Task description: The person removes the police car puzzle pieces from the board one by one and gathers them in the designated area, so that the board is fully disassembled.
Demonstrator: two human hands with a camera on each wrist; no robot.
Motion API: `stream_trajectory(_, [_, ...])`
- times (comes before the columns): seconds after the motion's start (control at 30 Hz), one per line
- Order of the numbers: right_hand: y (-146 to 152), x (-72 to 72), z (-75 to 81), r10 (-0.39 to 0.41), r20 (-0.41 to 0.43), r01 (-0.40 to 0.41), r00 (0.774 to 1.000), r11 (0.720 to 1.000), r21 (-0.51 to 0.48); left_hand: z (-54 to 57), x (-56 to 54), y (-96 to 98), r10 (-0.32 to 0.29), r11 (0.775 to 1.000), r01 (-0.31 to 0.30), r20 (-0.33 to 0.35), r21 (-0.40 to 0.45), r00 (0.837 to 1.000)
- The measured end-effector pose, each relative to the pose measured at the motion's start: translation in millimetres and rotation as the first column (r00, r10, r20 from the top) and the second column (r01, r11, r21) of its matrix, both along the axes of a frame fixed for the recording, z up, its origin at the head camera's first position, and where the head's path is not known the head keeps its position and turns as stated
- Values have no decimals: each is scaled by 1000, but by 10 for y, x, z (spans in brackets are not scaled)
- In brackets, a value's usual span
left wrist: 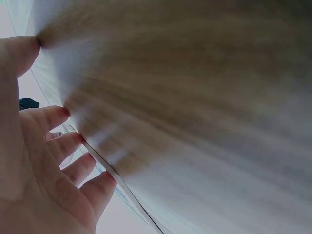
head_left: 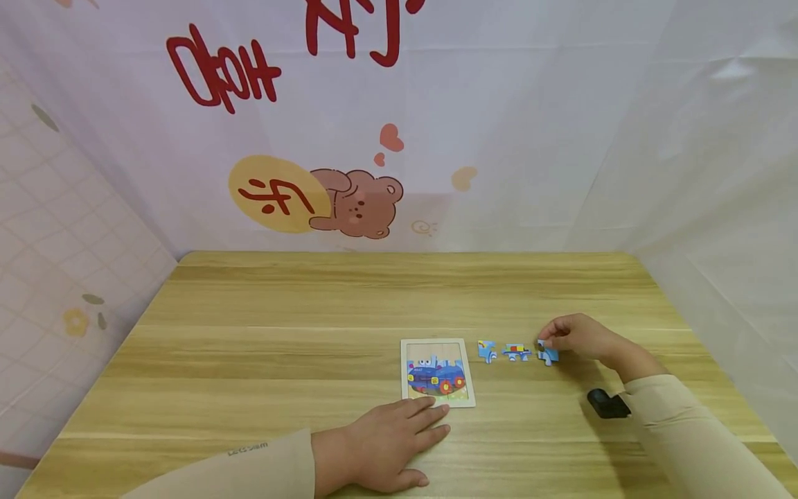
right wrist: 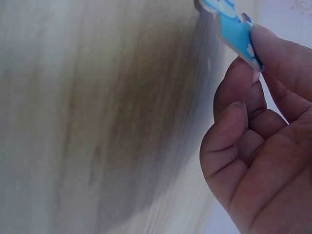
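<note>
Puzzle piece (head_left: 549, 354), blue and knobbed, is right there in your right hand (head_left: 582, 334), pinched by one edge between thumb and fingertip, the gap no wider than the piece is thick. Your other right fingers curl in toward the palm, clear of it. It's tilted, and whether its lower knob touches the desk (head_left: 249, 360) you can't tell from here. It looks light and stiff, likely thin board or wood, so a gentle pinch should do; expect the printed face to be a little slick. That straight edge is a good place to hold, leaving the knobs free. Squeeze on a narrow knob and you might chip it.

Just left of your right hand sits a red-and-yellow piece (head_left: 516, 350), and beyond it, toward your left hand (head_left: 389, 443), a pale blue corner piece (head_left: 486, 351). Both lie flat, so you'd do best getting a nail under a rim, thumb opposite.

Over to your left hand now: spread wide, palm down, pinching nothing, fingertips at the near edge of the puzzle board (head_left: 470, 378). That board, just ahead of those fingers, looks rigid but light enough to slide, so a steady press on its frame suits it. Its upper part shows bare backing above the blue vehicle.
</note>
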State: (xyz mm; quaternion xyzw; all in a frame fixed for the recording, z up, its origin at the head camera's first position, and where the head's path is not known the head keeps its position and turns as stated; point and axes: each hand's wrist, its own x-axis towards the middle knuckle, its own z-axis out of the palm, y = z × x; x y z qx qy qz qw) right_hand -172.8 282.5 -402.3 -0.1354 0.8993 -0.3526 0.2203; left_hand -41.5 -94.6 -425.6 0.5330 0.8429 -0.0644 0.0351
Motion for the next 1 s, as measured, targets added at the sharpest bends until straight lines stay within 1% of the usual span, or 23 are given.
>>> stream_trajectory(0.07, [0, -4, -4, -1, -5, 1, 1000, 1000, 10, 1, -2, 0, -1, 1000, 1, -13, 2, 1000])
stream_trajectory(0.2, [-22, -4, -4, 21, -38, -19, 999, 999, 34, 1, -5, 0, -1, 1000, 1, -29, 4, 1000])
stream_trajectory(0.37, [-67, 6, -5, 38, -49, -36, 998, 999, 37, 3, 2, -9, -3, 1000, 3, -20, -1, 1000])
stream_trajectory(0.67, [-97, 13, -25, 32, -70, -27, 997, 997, 77, 5, 6, -5, -3, 1000, 3, 0, -4, 1000])
stream_trajectory(0.83, [-107, 2, -41, 42, -109, -29, 993, 993, 115, 1, 10, -2, -2, 1000, 2, -11, -1, 1000])
stream_trajectory(1.0, [-124, 14, -52, 48, -142, -32, 989, 992, 119, 8, 12, -1, -7, 1000, 7, -17, -2, 1000])
